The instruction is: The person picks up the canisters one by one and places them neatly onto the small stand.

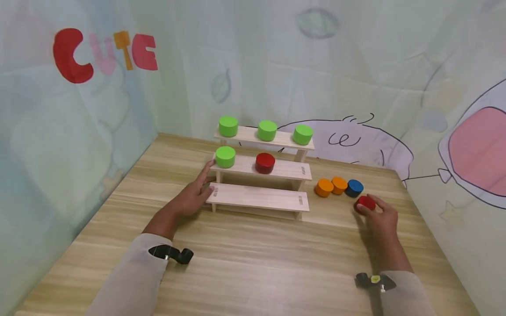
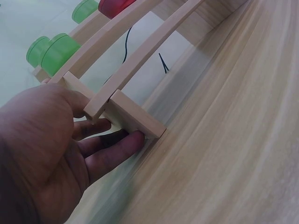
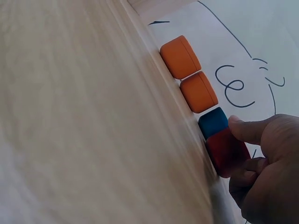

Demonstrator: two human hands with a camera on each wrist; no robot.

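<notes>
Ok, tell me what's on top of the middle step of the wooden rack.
On the middle step stand one green cylinder at its left end and one red cylinder near the centre. The left hand partly hides the step's left corner.

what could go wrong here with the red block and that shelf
The right hand pinches the red block close beside the blue block; lifting it carelessly could knock the blue one. The left hand steadies the wooden shelf; a bump might shake the green blocks off the narrow steps.
</notes>
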